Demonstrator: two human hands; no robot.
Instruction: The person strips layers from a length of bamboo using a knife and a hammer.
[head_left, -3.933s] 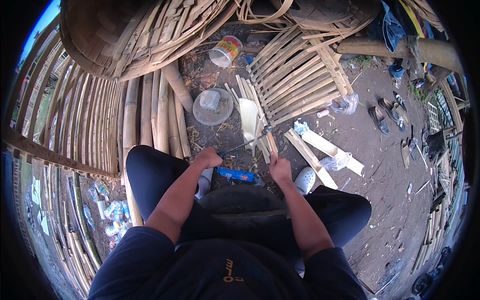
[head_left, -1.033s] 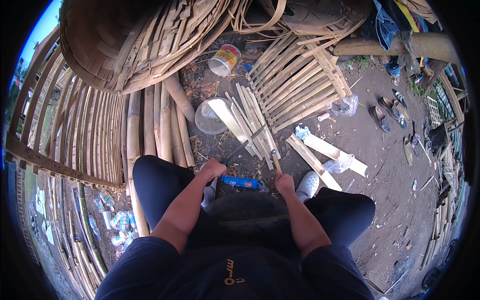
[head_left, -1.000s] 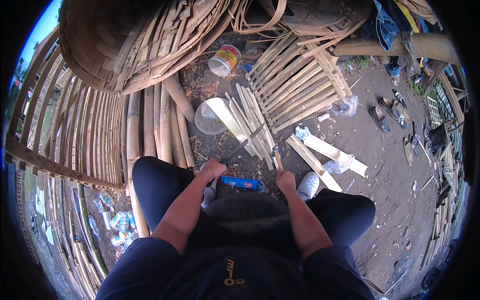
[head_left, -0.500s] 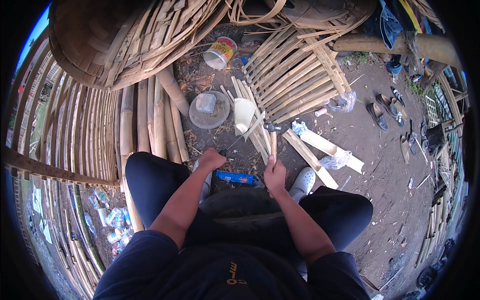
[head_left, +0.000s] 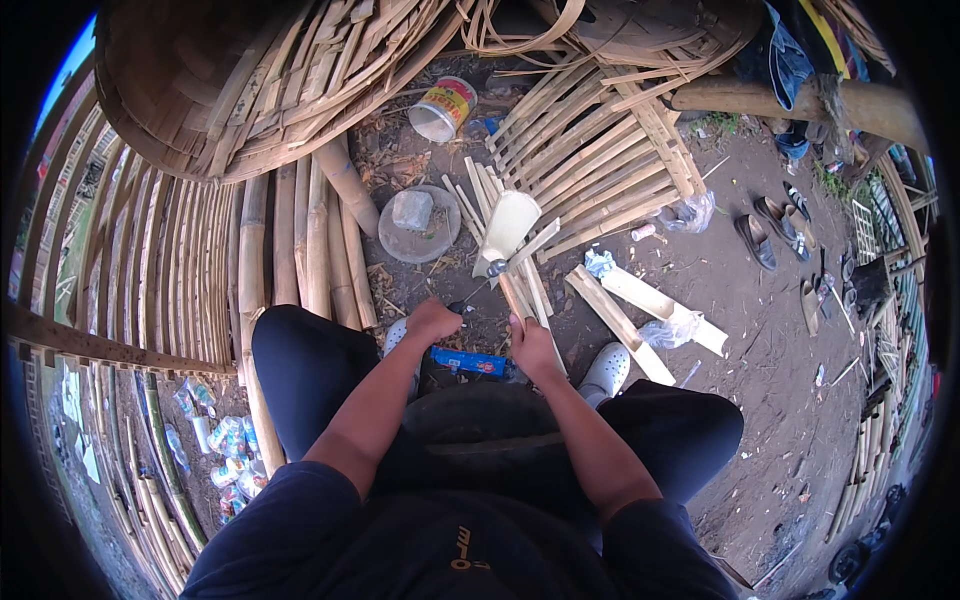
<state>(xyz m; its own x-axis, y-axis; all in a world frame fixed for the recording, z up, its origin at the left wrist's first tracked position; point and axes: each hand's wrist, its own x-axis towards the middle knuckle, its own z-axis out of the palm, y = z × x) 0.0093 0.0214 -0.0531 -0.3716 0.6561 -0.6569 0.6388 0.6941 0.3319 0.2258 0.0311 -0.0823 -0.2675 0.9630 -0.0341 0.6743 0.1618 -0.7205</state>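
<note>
My left hand (head_left: 433,320) is closed around the dark handle of a thin-bladed knife (head_left: 474,295), whose blade points up and right toward the bamboo. A wooden-handled hammer (head_left: 514,296) is in the closed grip of my right hand (head_left: 533,347). Its metal head sits at the lower end of a pale, curved piece of split bamboo (head_left: 512,222) and hides the blade's tip. Whether head and blade touch, I cannot tell. A narrow bamboo sliver (head_left: 536,243) slants off beside the curved piece. Several bamboo strips (head_left: 533,290) lie beneath on the ground.
A blue packet (head_left: 470,362) lies between my feet. Ahead are a round slab (head_left: 447,232) bearing a grey stone block (head_left: 412,210), and a paint bucket (head_left: 442,110). Bamboo slatting (head_left: 590,150) lies beyond; split bamboo halves (head_left: 620,325) rest at right. Bamboo poles (head_left: 318,240) stand left.
The hammer has swung down and left, its head now at the curved bamboo's lower end. That bamboo piece has shifted right and tilted. My left hand has moved slightly right.
</note>
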